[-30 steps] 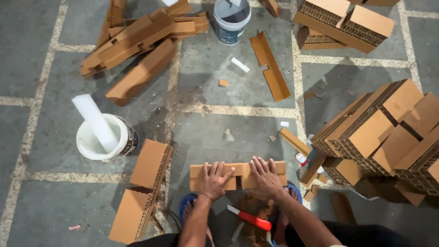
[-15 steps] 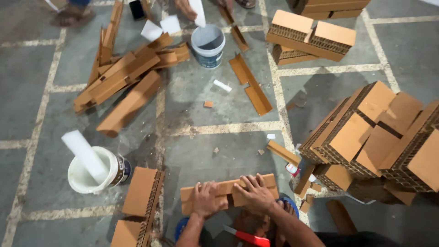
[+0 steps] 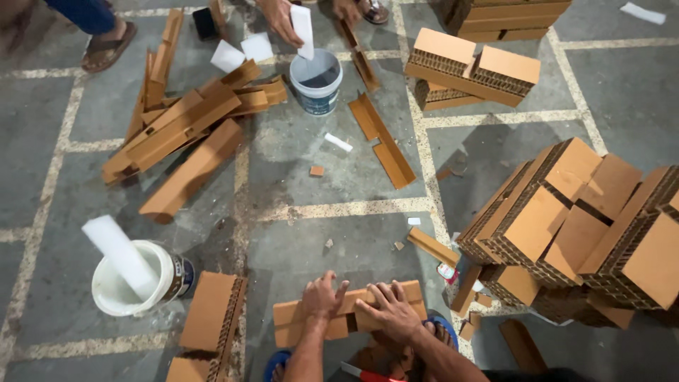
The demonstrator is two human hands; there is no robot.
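At the bottom edge, 2 hands, left hand (image 3: 322, 297) and right hand (image 3: 390, 311), press flat with fingers spread on a brown cardboard strip (image 3: 304, 322) (lying on the concrete floor (image 3: 339, 240)); beyond, a white bucket (image 3: 316, 81).

A: What's different from a second ago?

B: The view tipped up. The grey-blue plastic bucket (image 3: 316, 83) sat at the top edge, now it's lower, with another person's hand (image 3: 278, 19) dipping a white strip (image 3: 303, 30) above it. A sandalled foot (image 3: 106, 44) came in upper left.

A: And the hands?

B: The left hand (image 3: 324, 297) and right hand (image 3: 391, 310) have drawn closer together on the long brown cardboard piece (image 3: 348, 318).
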